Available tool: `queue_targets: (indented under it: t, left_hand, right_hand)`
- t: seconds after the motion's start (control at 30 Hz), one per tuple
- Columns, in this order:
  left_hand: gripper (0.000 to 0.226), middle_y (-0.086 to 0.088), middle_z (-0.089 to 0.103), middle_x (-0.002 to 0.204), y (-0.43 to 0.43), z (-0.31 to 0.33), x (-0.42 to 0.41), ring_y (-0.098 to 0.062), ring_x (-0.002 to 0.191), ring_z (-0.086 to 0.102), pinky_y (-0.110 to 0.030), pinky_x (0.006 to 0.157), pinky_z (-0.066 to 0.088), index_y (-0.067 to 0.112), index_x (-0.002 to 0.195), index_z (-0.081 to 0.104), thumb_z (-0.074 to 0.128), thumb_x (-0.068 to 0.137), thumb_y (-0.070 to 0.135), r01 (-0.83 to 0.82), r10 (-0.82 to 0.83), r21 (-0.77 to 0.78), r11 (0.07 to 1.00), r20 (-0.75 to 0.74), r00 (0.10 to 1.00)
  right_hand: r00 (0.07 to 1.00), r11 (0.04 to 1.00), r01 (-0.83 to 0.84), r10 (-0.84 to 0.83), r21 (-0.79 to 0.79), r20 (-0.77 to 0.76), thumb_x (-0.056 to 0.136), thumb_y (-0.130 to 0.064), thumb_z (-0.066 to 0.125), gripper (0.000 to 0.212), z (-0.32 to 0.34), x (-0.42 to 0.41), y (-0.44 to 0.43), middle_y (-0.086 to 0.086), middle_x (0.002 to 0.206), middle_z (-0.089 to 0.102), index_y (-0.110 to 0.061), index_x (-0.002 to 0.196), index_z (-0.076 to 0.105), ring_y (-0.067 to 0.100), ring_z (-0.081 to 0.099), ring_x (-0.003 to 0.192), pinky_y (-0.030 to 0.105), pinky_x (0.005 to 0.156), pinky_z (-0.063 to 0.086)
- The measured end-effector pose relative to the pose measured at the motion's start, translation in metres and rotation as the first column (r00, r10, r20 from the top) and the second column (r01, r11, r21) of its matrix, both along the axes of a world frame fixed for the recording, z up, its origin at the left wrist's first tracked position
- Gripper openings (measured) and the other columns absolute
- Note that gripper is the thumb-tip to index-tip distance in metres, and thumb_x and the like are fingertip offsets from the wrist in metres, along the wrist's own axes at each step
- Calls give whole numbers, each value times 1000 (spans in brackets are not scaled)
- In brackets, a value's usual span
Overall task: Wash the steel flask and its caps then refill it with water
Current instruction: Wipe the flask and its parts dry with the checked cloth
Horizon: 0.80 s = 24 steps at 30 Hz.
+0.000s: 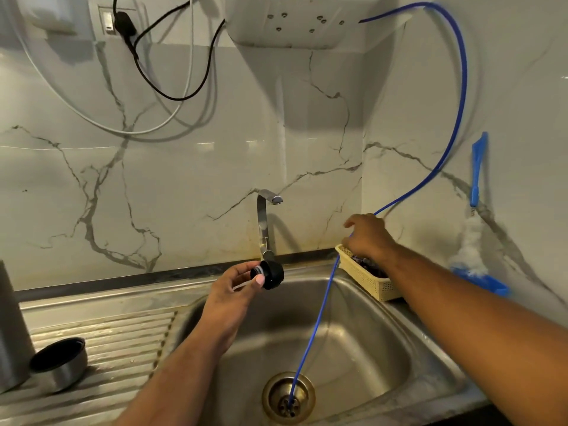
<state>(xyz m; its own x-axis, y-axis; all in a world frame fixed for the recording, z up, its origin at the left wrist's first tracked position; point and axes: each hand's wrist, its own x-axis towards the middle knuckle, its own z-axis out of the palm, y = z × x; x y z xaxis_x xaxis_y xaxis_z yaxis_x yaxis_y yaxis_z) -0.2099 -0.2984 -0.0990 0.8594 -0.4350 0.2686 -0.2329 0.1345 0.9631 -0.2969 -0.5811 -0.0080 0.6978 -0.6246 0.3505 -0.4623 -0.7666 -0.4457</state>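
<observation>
Over the steel sink, near the foot of the faucet, the left hand holds a black cap; its grip is closed round it with thumb and fingers. The right hand reaches into a cream plastic basket at the back right corner of the sink. Something dark lies in this basket, and I cannot tell if the grip of this hand has hold of anything. A blue tube comes down from above and its end goes into the drain.

On the ribbed surface at the left stands the steel flask, upright and partly out of view. Just beside it a steel cap lies tilted, its dark inside showing. A blue brush leans on the right wall. The wall behind is white marble with grey veins; black and white cables hang there beside a white appliance
</observation>
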Motion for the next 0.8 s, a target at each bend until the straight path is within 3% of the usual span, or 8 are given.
queue_targets:
  t: [0.1,0.2,0.33,0.47,0.57,0.7,0.73,0.8]
  left_hand:
    - [25,3,74,114,1,5,-6,-19,114,66,-45,109,48,35,115,73,75,90,33,25,-27,32,999,44,999]
    - [26,3,78,106,4,12,-15,-15,106,71,-40,104,52,25,115,74,76,90,31,0,-5,42,999,124,992]
    - [31,-5,77,109,19,20,-26,-21,109,71,-33,94,57,13,117,72,70,90,27,89,-87,-45,995,54,995]
    - [35,-9,74,120,16,36,-51,-21,114,69,-28,90,58,7,127,65,62,95,22,164,-185,-253,954,-61,981]
    - [40,4,69,122,23,30,-63,-12,115,64,-30,90,53,22,131,62,67,95,38,-90,95,-74,993,72,993]
    - [25,7,69,111,47,-1,-81,-3,101,63,-27,88,53,24,120,66,68,96,32,-345,274,184,920,328,904]
    - [24,7,69,110,52,-6,-88,1,97,62,-28,90,54,23,119,66,69,95,30,-383,280,215,898,392,876]
    - [24,10,67,109,59,-11,-101,2,95,61,-31,93,53,21,117,67,72,94,25,-432,261,257,865,504,823]
  right_hand:
    - [903,902,-429,427,42,47,80,-22,86,75,-2,-15,61,1,139,54,-28,146,51,19,54,124,26,96,45]
    - [794,794,-607,608,12,-28,77,-20,87,87,-21,-20,109,-3,132,60,-30,153,45,13,59,115,19,94,42]
    - [785,776,-619,616,119,61,80,-32,86,71,-34,-33,137,-4,129,66,-28,143,54,12,63,110,20,92,47]
    - [780,787,-614,592,65,204,85,-29,83,68,-18,-49,154,1,133,63,-25,144,49,17,62,116,21,96,46]
    - [801,816,-578,566,7,195,86,-35,80,66,21,-65,154,9,126,61,-25,135,37,25,65,103,35,90,56]
    - [794,864,-498,487,-70,365,89,-51,73,60,43,-90,160,5,121,64,-32,133,38,21,66,95,36,82,58]
    - [813,876,-478,471,-71,343,89,-55,71,62,30,-94,162,5,121,65,-35,137,37,23,67,96,37,82,58]
    - [898,898,-437,439,-60,29,87,-58,70,70,-9,-95,164,8,131,64,-37,144,36,30,66,111,40,89,56]
